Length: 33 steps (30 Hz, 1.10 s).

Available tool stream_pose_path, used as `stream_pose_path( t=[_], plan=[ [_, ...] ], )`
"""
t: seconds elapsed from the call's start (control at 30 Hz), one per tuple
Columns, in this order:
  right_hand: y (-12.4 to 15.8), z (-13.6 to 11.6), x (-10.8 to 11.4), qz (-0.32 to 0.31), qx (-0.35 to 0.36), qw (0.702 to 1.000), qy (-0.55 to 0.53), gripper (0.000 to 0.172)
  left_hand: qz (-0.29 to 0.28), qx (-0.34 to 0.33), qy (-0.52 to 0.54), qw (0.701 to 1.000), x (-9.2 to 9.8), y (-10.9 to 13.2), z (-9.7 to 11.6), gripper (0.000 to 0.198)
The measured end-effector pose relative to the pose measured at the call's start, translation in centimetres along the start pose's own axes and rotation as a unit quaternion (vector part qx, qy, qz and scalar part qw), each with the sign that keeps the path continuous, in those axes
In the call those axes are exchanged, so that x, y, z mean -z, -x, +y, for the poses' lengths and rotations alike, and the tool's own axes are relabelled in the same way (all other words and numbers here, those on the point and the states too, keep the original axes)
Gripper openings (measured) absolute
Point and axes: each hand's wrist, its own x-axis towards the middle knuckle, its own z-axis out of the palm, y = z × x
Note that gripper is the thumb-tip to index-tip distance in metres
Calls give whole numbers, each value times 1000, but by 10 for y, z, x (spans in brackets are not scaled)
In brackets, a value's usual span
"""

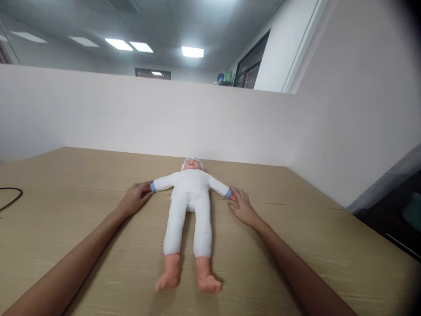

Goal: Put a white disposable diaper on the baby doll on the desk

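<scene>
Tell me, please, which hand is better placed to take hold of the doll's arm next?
Left, narrowly, I think. The left hand curls its fingers over one blue cuff of the doll, while the right hand lies flatter, fingertips just touching the other cuff.

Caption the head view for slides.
Left hand and right hand touch the spread arms of a doll on a table.

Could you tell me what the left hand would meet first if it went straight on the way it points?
The left hand touches the doll at its blue cuff, so it would likely push into that arm.
</scene>
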Motion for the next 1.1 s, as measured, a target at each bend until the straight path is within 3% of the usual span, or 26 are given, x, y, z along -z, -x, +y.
stream_pose_path(
  t=[0.13, 0.27, 0.33, 0.43, 0.5, 0.53, 0.6, 0.63, 0.7, 0.77, 0.83, 0.9, 0.97, 1.1],
  plan=[
    [29, -32, 10, 75, -40, 996, 25, 71, 62, 31, -11, 998, 10, 33, 22, 52],
    [76, -79, 33, 118, -79, 989, 28, 63, 104, 57, 11, 993, 29, 81, 66, 42],
    [115, -111, 53, 110, -75, 991, 18, 56, 112, 53, 35, 992, 39, 121, 99, 33],
    [197, -159, 88, 114, -46, 992, -11, 42, 103, 21, 78, 991, 49, 212, 153, 29],
    [260, -182, 105, 197, -9, 978, -65, 40, 56, -53, 132, 988, 46, 283, 186, 24],
    [290, -189, 109, 237, 23, 968, -80, 37, -8, -133, 153, 979, 40, 315, 198, 22],
    [341, -191, 105, 181, 32, 976, -114, 33, -120, -271, 153, 943, 20, 366, 216, 25],
    [360, -187, 99, 141, -19, 980, -140, 28, -152, -250, 155, 944, 7, 383, 222, 29],
    [383, -175, 78, 39, -166, 965, -198, 25, -193, -131, 202, 951, -22, 397, 227, 41],
    [393, -162, 54, -87, -295, 917, -254, 44, -217, 39, 261, 940, -51, 394, 229, 54],
    [394, -156, 33, -202, -363, 864, -285, 61, -242, 151, 291, 913, -75, 383, 232, 65],
    [392, -159, 20, -273, -396, 826, -293, 73, -271, 200, 301, 892, -92, 372, 237, 69],
    [387, -169, 16, -305, -420, 797, -309, 80, -287, 223, 313, 877, -103, 365, 242, 71],
    [373, -196, 32, -309, -472, 743, -360, 86, -282, 260, 335, 861, -105, 362, 252, 70]
  ],
)
